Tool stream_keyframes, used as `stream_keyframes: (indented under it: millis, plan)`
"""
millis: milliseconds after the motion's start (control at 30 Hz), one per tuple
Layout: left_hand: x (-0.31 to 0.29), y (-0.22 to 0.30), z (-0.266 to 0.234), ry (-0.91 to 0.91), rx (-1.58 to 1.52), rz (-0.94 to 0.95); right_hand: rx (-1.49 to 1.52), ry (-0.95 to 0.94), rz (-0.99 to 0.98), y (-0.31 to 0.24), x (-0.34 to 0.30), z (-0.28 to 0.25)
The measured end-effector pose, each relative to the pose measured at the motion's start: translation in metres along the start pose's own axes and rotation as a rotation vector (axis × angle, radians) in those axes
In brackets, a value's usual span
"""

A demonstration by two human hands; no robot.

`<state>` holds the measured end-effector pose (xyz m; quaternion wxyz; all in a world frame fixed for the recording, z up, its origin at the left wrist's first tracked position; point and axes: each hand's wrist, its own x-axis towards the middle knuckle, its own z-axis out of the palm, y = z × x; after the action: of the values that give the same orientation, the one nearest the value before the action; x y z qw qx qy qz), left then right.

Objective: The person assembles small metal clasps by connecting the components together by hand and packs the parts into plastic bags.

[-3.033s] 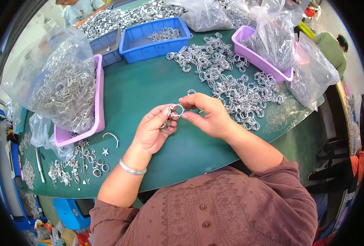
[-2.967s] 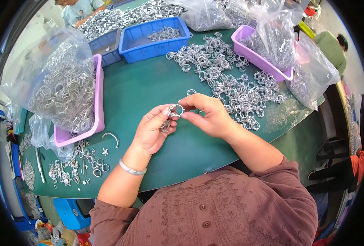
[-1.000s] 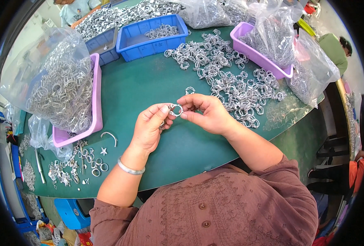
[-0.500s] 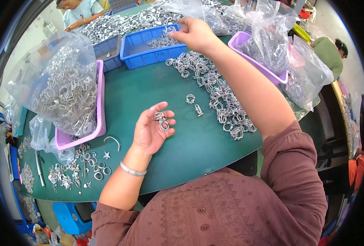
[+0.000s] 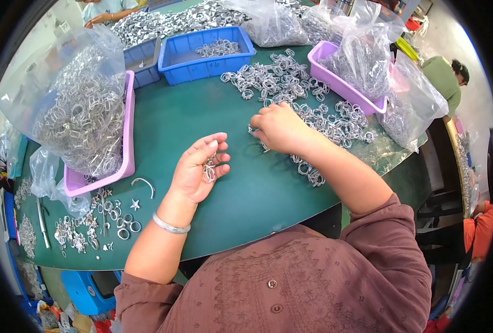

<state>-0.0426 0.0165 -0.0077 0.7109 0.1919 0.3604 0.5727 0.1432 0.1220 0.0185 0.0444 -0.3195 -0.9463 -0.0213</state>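
Left hand [image 5: 197, 171], palm up, fingers loosely curled, cradles small silver metal ring pieces [image 5: 208, 169]; right hand [image 5: 278, 127], knuckles up, grip hidden, reaches large unsorted loose ring heap [image 5: 313, 105] on green worktop [image 5: 168, 116].

A green table [image 5: 163, 119] carries loose metal rings [image 5: 291, 89] far right, pink trays [image 5: 125, 139] left and right, blue bins [image 5: 207, 53] far.

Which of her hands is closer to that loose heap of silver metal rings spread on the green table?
Right. The right hand rests on the loose heap of silver metal rings, touching its near edge; the left hand is palm-up, apart from it.
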Motion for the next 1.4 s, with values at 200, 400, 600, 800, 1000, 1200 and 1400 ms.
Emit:
stream_keyframes:
  millis: [200,400,600,800,1000,1200,1400]
  plan:
    - [0.0,-0.004,-0.007,-0.068,0.087,0.03,-0.072,0.005,-0.027,0.007,0.008,0.007]
    - [0.0,0.0,0.001,-0.058,0.01,-0.061,0.092,0.121,-0.107,0.011,0.006,0.01]
    - [-0.001,-0.005,0.002,0.038,0.244,0.028,0.573,0.227,-0.145,-0.021,-0.003,-0.015]
    - [-0.005,-0.006,0.007,-0.028,0.214,0.083,0.697,0.423,-0.127,-0.044,-0.015,-0.008]
    - [-0.004,-0.006,0.006,-0.07,0.193,0.057,1.015,0.372,-0.039,-0.039,-0.021,0.002]
    - [-0.005,-0.003,0.008,-0.088,0.184,0.036,1.086,0.437,-0.071,-0.037,-0.021,0.011]
    - [-0.007,-0.005,0.007,-0.08,0.202,0.051,1.23,0.402,-0.025,-0.04,-0.024,0.016]
